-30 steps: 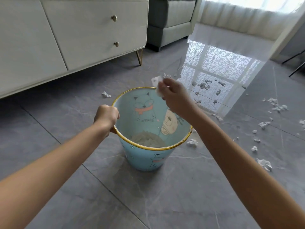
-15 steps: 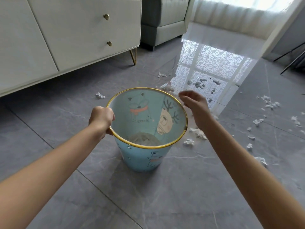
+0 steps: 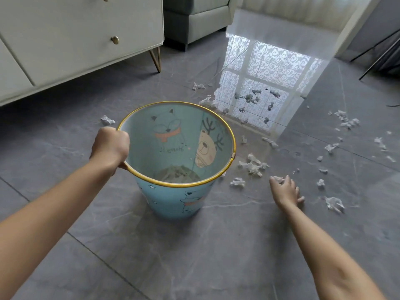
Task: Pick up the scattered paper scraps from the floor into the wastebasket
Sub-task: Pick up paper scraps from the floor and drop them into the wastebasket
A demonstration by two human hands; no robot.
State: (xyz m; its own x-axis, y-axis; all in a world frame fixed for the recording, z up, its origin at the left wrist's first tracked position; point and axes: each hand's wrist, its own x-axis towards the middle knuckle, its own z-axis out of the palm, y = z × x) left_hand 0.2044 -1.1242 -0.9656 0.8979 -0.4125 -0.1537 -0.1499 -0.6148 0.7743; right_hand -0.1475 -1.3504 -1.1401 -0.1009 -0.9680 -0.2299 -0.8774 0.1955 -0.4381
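Note:
A light blue wastebasket [image 3: 173, 200] with a gold rim and cartoon animals stands on the grey tile floor; crumpled paper lies in its bottom. My left hand [image 3: 110, 146] grips the rim on the left side. My right hand [image 3: 285, 191] is low over the floor to the right of the basket, fingers spread and relaxed, holding nothing. A clump of white paper scraps [image 3: 253, 165] lies just ahead of that hand, a small scrap [image 3: 237, 182] to its left, and a bigger one [image 3: 334, 204] to its right.
Several more scraps are scattered at the right [image 3: 346, 121], in the bright window reflection [image 3: 251, 98], and one left of the basket [image 3: 107, 120]. A white cabinet [image 3: 75, 40] on gold legs stands at the left, a grey sofa [image 3: 194, 20] behind.
My right hand held a scrap over the basket, let it go, then moved down and right to the floor beside the basket. My left hand kept its grip on the rim.

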